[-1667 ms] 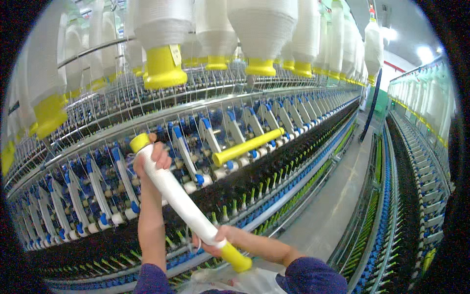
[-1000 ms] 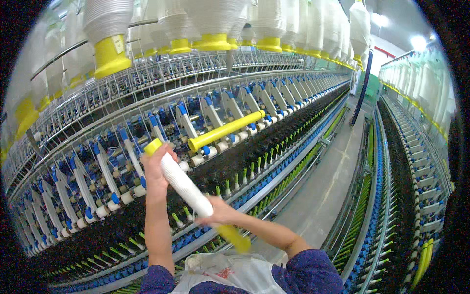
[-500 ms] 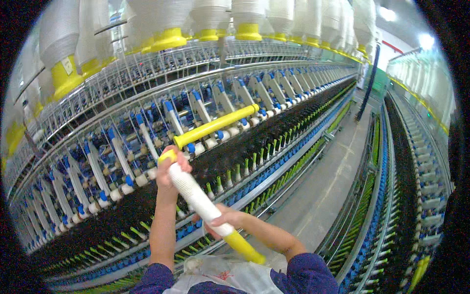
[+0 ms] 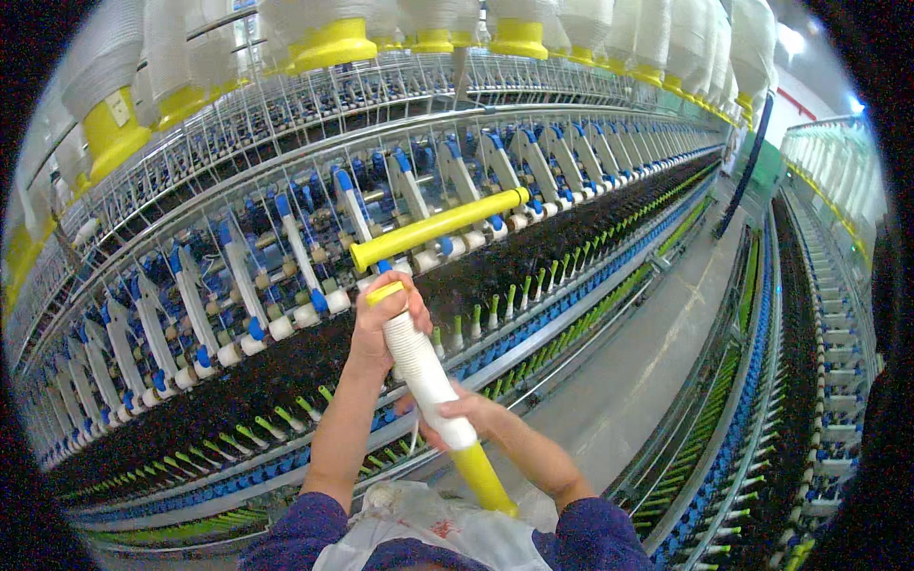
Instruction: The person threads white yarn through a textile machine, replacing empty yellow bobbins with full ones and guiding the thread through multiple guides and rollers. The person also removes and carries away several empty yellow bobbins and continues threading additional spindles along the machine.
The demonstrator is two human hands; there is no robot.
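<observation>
Slanting across my front is a yellow bobbin [image 4: 484, 479] wound with white roving [image 4: 419, 357]. My left hand [image 4: 388, 309] is closed around its upper end, where a bit of yellow tube shows between the fingers. Lower down, my right hand [image 4: 466, 416] wraps the white winding just above the bare yellow end. A loose white strand hangs by the right hand's fingers. Just beyond my left hand, an empty yellow bobbin tube [image 4: 440, 226] lies across the white rollers and grey arms of the spinning frame [image 4: 286, 249].
Large white roving packages with yellow bases [image 4: 328, 43] hang overhead. Rows of green-topped spindles [image 4: 494, 309] run along the frame below the rollers. A grey aisle floor [image 4: 657, 352] lies to my right, with a second spinning frame [image 4: 809, 314] beyond and a dark post [image 4: 743, 171] farther off.
Both hands still hold the roving bobbin, which has turned more upright. My left hand has moved right in the picture. The machine and empty tube also appear shifted slightly right.
</observation>
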